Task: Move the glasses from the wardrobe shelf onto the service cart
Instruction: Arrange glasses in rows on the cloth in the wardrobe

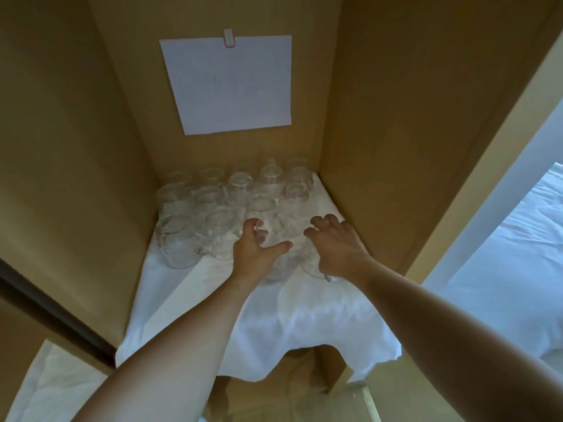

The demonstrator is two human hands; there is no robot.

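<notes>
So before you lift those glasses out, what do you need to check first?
1. Left hand around a front glass: ok, fingers and thumb curl round it.
2. Right hand has a firm hold: cannot tell, fingers spread over a glass, grip hidden.
3. Neighbouring glasses apart from the gripped one: not ok, tightly packed.
4. White cloth lying flat: not ok, rumpled at the front.
5. Service cart ready: cannot tell, not clearly in view.

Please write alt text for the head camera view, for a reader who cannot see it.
Two bare hands, left hand and right hand, reach over clear glasses that stand crowded on a white cloth covering a wooden wardrobe shelf. A white paper sheet hangs on the back wall above.
</notes>
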